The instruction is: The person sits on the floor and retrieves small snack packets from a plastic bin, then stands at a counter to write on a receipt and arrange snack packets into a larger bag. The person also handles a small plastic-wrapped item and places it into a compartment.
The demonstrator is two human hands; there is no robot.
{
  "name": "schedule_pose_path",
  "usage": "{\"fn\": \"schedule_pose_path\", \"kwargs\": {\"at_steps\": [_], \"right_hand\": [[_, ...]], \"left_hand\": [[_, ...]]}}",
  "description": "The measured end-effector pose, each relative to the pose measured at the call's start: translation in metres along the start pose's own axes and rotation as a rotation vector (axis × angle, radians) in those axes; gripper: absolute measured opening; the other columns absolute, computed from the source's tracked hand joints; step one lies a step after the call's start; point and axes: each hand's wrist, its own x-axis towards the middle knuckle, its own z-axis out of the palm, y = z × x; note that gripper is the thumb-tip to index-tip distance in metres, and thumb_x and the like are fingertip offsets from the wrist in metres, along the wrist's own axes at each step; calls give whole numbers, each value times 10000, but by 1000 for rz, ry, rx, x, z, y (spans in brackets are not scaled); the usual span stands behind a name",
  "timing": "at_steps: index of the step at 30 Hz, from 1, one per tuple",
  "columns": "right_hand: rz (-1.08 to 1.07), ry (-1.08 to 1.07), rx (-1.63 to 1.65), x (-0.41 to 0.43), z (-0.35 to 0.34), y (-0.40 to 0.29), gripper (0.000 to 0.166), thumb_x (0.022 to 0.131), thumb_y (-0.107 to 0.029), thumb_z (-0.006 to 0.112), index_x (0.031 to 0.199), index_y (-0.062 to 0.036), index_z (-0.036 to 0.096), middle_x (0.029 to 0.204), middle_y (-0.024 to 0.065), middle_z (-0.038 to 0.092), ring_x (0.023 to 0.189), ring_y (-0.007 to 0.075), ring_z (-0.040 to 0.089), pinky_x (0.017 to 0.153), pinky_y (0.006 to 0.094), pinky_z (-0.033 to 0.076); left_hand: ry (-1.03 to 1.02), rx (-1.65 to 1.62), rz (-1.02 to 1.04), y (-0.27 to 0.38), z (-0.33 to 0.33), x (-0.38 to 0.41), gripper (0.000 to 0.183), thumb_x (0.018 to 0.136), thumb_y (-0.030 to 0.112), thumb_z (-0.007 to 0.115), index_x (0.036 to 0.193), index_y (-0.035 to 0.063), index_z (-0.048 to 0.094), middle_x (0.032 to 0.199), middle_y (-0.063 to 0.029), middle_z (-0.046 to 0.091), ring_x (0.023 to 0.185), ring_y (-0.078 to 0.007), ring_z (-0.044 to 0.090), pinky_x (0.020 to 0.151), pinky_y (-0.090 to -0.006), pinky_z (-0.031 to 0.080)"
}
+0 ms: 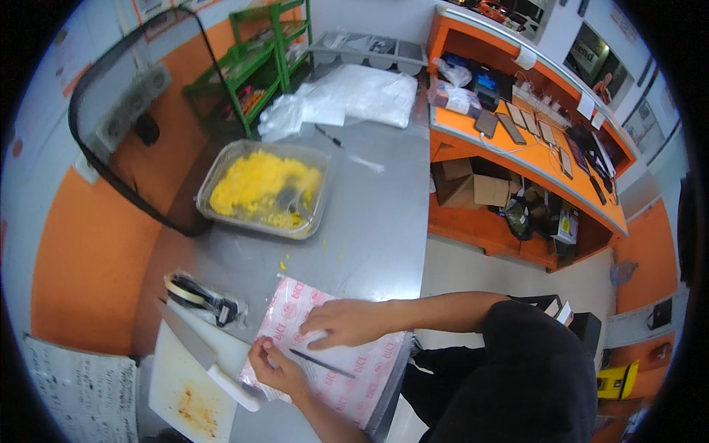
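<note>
Sheets of wrapping paper with pink print lie at the near edge of the metal table. My right hand rests palm down on the paper, fingers spread, holding nothing visible. At the paper's left edge is my left hand, its fingers curled. Whether it pinches the paper cannot be made out. A dark pen lies on the paper between my hands. Left of the paper, a knife with a white handle lies across a stained white cutting board. A tape dispenser sits beside the board.
A clear-lidded tray of yellow food stands farther along the metal table, near a black mesh cover. Plastic bags and a marker lie beyond. Several phones rest on an orange counter.
</note>
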Motion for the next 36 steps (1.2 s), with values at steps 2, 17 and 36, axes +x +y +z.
{"fn": "schedule_pose_path", "kwargs": {"at_steps": [2, 17, 36], "right_hand": [[60, 88, -105, -21, -43, 3, 286, 861, -200, 647, 1118, -76, 649, 1131, 111, 611, 1034, 292, 600, 876, 391, 501], [684, 858, -191, -113, -401, 329, 276, 830, -171, 648, 1081, -57, 637, 1061, 128, 625, 867, 299, 630, 778, 397, 517], [1154, 932, 278, -52, -555, 638, 450, 779, -168, 719, 1211, -90, 621, 1228, 163, 570, 1086, 279, 592, 900, 350, 492]], "left_hand": [[5, 166, 203, 4, 0, -2, 132, 943, 80, 572, 981, -44, 601, 894, -94, 625, 808, -211, 598, 723, -346, 499], [159, -315, -346, 149, 26, 40, 424, 916, 312, 585, 1274, 97, 510, 1337, -144, 477, 1188, -322, 487, 923, -466, 440], [-38, 23, -603, 183, 254, 18, 418, 979, 233, 554, 1342, 56, 445, 1289, -162, 526, 1063, -308, 592, 872, -455, 523]]}}
